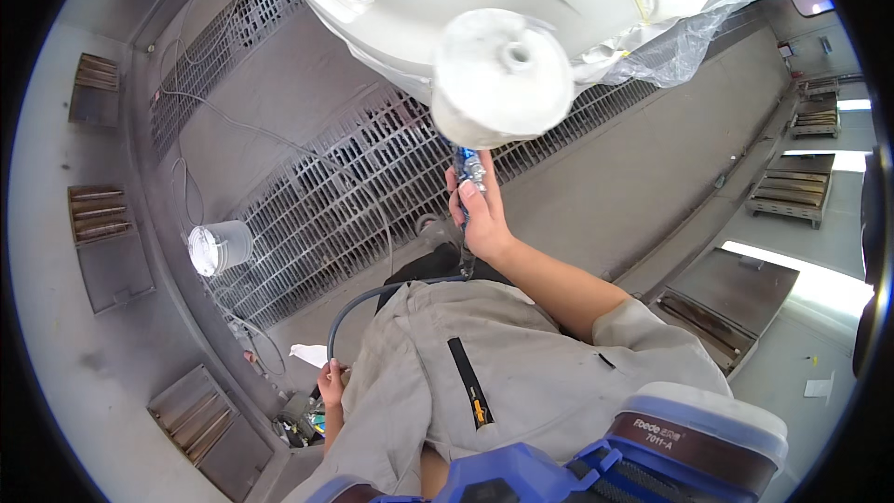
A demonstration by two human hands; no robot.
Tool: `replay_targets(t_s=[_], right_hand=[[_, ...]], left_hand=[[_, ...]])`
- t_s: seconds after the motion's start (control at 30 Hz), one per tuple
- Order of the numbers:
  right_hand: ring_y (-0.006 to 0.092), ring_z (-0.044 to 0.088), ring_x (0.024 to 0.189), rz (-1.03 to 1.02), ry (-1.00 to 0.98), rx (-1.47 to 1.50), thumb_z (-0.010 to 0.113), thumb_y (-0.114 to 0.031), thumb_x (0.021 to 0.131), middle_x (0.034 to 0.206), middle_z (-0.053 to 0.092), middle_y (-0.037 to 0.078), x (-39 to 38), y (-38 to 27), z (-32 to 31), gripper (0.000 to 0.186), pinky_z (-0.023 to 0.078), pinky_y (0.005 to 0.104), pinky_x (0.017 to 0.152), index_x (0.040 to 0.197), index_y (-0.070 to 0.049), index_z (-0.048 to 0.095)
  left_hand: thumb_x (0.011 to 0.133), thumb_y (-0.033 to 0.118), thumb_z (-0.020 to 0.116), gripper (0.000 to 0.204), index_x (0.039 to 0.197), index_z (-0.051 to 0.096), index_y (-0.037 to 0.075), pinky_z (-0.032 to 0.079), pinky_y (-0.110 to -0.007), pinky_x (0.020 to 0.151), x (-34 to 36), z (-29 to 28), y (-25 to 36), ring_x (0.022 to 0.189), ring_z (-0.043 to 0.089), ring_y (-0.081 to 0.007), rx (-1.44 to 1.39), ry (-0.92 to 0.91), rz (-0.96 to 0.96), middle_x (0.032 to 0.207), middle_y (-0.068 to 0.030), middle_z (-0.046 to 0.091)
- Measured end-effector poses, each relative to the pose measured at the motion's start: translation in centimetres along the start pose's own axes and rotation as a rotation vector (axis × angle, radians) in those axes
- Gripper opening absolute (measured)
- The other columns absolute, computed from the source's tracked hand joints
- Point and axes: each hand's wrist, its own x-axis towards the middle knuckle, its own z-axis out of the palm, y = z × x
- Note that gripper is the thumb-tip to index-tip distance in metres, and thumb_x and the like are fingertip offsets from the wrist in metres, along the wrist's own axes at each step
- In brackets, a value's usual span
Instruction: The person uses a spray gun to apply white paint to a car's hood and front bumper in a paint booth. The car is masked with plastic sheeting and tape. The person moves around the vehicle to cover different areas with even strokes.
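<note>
My right hand (486,222) is wrapped round the handle of a paint spray gun (468,168), held out in front of me. On top of the gun sits a round white paint cup (498,84) with a small raised nub on its lid. A grey air hose (358,298) runs from the base of the gun down to my left. At my left side, my left hand (331,384) is closed round that hose. A scrap of white paper or cloth (309,354) shows beside it. Just beyond the cup stands a white car body panel (400,14).
Clear plastic sheeting (684,51) and yellow tape mask the car. Metal floor grating (317,196) runs below me. On the left stand a white bucket (225,247) and a thin cable (242,130) lying across the floor. Vent boxes (792,188) line both walls.
</note>
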Motion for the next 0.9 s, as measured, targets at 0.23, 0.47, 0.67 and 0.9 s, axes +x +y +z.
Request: replay_targets(t_s=[0.23,0.47,0.67,0.9], right_hand=[[0.0062,0.036,0.064,0.128,-0.12,-0.19,0.038,-0.044,0.108,0.103,0.049,0.003,4.7,0.6,5.7,0.071,0.036,0.0199,0.055,0.168,-0.015,0.014],[0.0442,0.056,0.132,-0.032,-0.009,-0.699,0.043,-0.052,0.107,0.142,0.055,0.029,14.7,3.1,16.2,0.073,0.041,0.045,0.113,0.166,-0.014,0.022],[0.0492,0.057,0.125,0.007,0.138,-0.787,0.04,-0.067,0.103,0.133,0.057,0.032,21.5,5.2,25.1,0.081,0.041,0.0511,0.111,0.166,-0.02,0.021],[0.0447,0.06,0.122,-0.025,0.278,-0.772,0.044,-0.063,0.104,0.133,0.058,0.029,25.2,5.1,28.6,0.082,0.043,0.0476,0.108,0.166,-0.015,0.022]], left_hand=[[0.108,0.037,0.059,0.043,0.094,0.072,-0.001,0.049,-0.028,0.07,1.4,-0.3,-0.7,0.074,0.063,-0.0099,-0.053,-0.072,-0.026,0.08,-0.0042,0.071],[0.106,0.036,0.063,0.039,0.097,0.071,-0.001,0.049,-0.028,0.07,12.3,-3.5,-0.9,0.076,0.061,-0.0098,-0.073,-0.101,-0.011,0.082,-0.0041,0.071],[0.105,0.034,0.066,0.036,0.099,0.071,-0.001,0.049,-0.03,0.072,25.2,-11.5,3.8,0.079,0.061,-0.0103,-0.097,-0.129,0.118,0.083,-0.0041,0.07],[0.105,0.033,0.066,0.033,0.1,0.07,0.0,0.048,-0.028,0.071,32.7,-17.0,10.8,0.077,0.056,-0.0087,-0.172,-0.159,0.065,0.079,-0.0031,0.066]])
